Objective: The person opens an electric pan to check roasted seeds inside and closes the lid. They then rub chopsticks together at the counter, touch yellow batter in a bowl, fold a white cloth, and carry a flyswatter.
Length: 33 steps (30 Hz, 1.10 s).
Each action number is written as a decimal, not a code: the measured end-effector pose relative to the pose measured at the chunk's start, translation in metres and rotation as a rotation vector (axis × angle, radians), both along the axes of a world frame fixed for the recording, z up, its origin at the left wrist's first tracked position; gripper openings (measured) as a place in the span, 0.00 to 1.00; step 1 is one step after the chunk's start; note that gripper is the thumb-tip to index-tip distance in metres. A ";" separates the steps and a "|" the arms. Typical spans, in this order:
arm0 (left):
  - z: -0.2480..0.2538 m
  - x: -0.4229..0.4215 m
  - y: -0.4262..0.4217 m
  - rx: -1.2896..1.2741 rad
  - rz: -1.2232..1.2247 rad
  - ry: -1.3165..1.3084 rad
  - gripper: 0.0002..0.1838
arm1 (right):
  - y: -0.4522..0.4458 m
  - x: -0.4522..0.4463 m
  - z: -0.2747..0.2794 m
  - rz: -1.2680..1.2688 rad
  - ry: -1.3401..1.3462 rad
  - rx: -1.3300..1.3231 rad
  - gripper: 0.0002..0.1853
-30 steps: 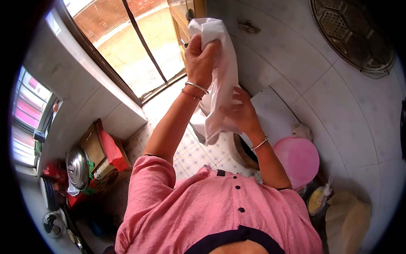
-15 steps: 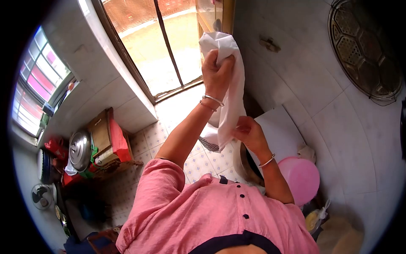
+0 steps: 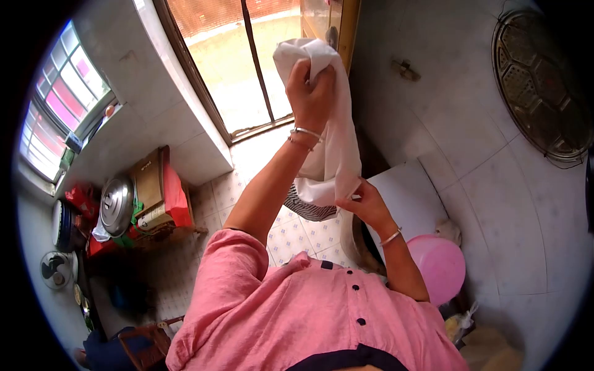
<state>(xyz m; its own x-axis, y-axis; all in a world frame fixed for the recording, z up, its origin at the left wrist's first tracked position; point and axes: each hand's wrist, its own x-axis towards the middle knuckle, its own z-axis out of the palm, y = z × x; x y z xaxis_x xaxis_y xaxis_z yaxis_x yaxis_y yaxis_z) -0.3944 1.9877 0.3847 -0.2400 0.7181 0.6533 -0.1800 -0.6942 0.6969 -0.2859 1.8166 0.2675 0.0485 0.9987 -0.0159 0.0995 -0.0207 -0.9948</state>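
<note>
A long white cloth (image 3: 340,136) hangs in front of me, folded over at its top. My left hand (image 3: 311,93) is wrapped round its upper part, with a silver bangle and a beaded bracelet at the wrist. Lower down, my right hand (image 3: 365,201) pinches the cloth's lower right edge between thumb and fingers; a silver bangle is on that wrist. Below the cloth, a black-and-white striped piece (image 3: 309,207) shows above the tiled floor. Whether it is joined to the white cloth I cannot tell.
A doorway (image 3: 266,68) stands ahead. At right are a white panel (image 3: 405,195), a pink round basin (image 3: 436,269) and a metal rack (image 3: 541,86) on the wall. At left are a metal lid (image 3: 116,207), cardboard (image 3: 148,185), a window (image 3: 68,93) and a fan (image 3: 55,269).
My right hand has moved from loosely spread fingers beside the cloth to a pinch on its lower edge. More of the striped piece shows. The view has shifted, with the surroundings displaced.
</note>
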 end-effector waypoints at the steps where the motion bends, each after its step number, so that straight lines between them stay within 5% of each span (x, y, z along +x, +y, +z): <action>1: 0.001 0.002 0.000 -0.011 -0.002 0.004 0.05 | 0.002 0.000 -0.001 0.028 -0.208 -0.018 0.16; 4: 0.010 0.005 -0.010 -0.022 -0.114 -0.065 0.03 | 0.022 0.030 -0.032 -0.148 -0.536 0.145 0.12; 6: 0.010 -0.004 -0.002 -0.033 -0.156 -0.084 0.03 | 0.023 0.061 -0.012 -0.132 -0.306 0.286 0.10; 9: 0.018 -0.014 0.000 -0.043 -0.200 -0.089 0.03 | 0.015 0.093 0.023 -0.150 0.265 0.085 0.08; 10: 0.017 -0.011 -0.001 -0.076 -0.253 -0.069 0.04 | 0.019 0.105 0.017 -0.162 0.263 0.081 0.08; 12: 0.010 -0.008 -0.006 -0.110 -0.317 -0.055 0.04 | 0.032 0.131 -0.001 0.017 -0.499 0.025 0.08; 16: 0.002 -0.024 0.001 -0.184 -0.368 0.003 0.04 | 0.028 0.162 0.042 -0.083 -0.097 0.179 0.08; 18: 0.004 -0.026 0.000 -0.180 -0.423 -0.006 0.05 | 0.037 0.170 0.054 -0.249 -0.557 0.106 0.09; 19: 0.006 -0.026 -0.004 -0.168 -0.445 0.003 0.05 | 0.040 0.170 0.058 -0.253 -0.563 0.116 0.09; 21: 0.007 -0.026 -0.006 -0.165 -0.460 0.005 0.05 | 0.044 0.165 0.061 -0.436 -0.735 0.571 0.10; 27: 0.011 -0.036 -0.003 -0.139 -0.597 -0.037 0.06 | 0.041 0.149 0.078 -0.629 -0.768 0.402 0.11; 31: -0.002 -0.044 0.014 -0.104 -0.302 0.166 0.05 | 0.033 0.146 0.067 -0.618 -0.743 0.463 0.11; 33: -0.015 -0.047 0.027 -0.127 -0.172 0.220 0.05 | 0.020 0.129 0.060 -0.487 -0.486 0.421 0.09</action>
